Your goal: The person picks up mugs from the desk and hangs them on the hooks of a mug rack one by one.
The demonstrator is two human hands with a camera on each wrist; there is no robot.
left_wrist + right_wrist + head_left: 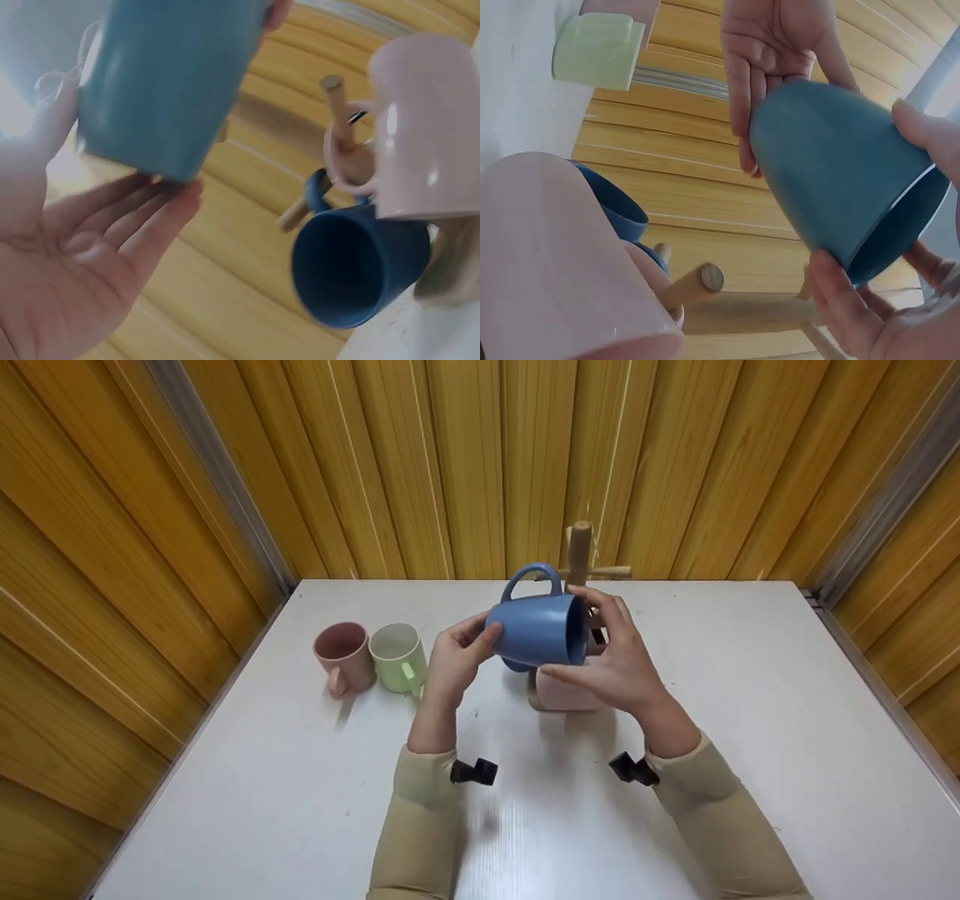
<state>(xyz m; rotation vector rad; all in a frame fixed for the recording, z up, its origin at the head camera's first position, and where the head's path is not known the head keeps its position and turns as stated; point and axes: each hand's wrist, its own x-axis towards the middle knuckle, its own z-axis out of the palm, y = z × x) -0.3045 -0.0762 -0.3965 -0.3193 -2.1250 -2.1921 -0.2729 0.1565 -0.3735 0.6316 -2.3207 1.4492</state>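
Observation:
A blue mug (531,630) is held on its side in the air, handle up and mouth toward the right. My left hand (456,660) pinches its base end, thumb on the near side and fingers beneath. At the rim, the right hand (626,664) grips with thumb and fingers spread around the mouth. Just behind stands a wooden mug tree (580,547), partly hidden by the held mug. A pale pink mug (427,127) and a darker blue mug (341,262) hang from its pegs in the left wrist view.
On the white table (247,750), left of the hands, a pink mug (346,656) and a light green mug (397,660) stand upright side by side. Wood-patterned walls (465,465) rise behind the table and at both sides.

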